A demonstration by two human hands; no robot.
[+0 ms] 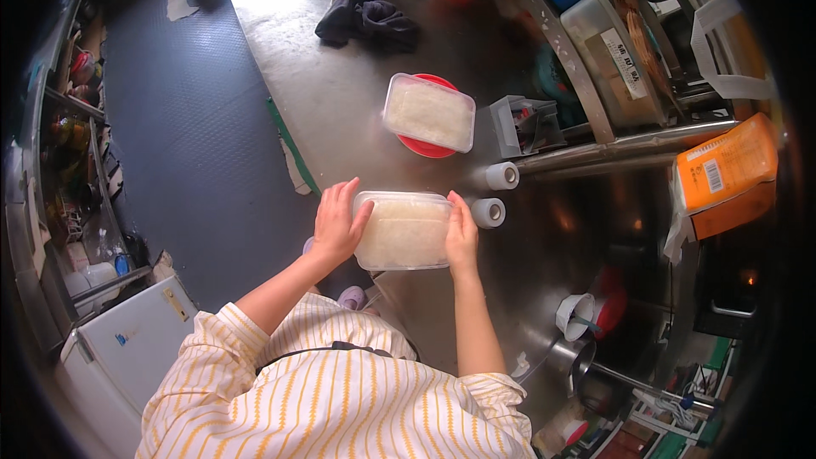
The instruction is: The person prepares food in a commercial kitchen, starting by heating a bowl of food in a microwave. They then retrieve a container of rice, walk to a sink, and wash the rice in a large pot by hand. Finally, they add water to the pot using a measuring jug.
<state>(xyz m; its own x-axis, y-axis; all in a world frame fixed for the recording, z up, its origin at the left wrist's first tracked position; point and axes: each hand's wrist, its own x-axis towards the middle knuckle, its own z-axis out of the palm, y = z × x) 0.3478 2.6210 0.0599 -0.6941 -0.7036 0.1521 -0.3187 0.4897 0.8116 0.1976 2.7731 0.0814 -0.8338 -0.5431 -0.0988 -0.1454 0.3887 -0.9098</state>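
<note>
Between my two hands is a clear rectangular plastic container (405,236) with a lid, filled with something pale and grainy that looks like rice. My left hand (338,220) lies along its left side, the thumb over the lid's corner. Gripping the right edge is my right hand (461,229), its fingers curled at the far corner. Farther along the steel worktop, a second similar container (430,113) rests on a round red lid or plate (426,148). Two white rolls (502,176) lie just right of my right hand.
A dark crumpled cloth (368,20) lies at the far part of the steel worktop (331,121). Right of the containers is a small clear bin (526,126) with small items. An orange package (727,172), a white bowl (575,317) and a metal pot (570,357) stand farther right. A white appliance (134,338) is at lower left.
</note>
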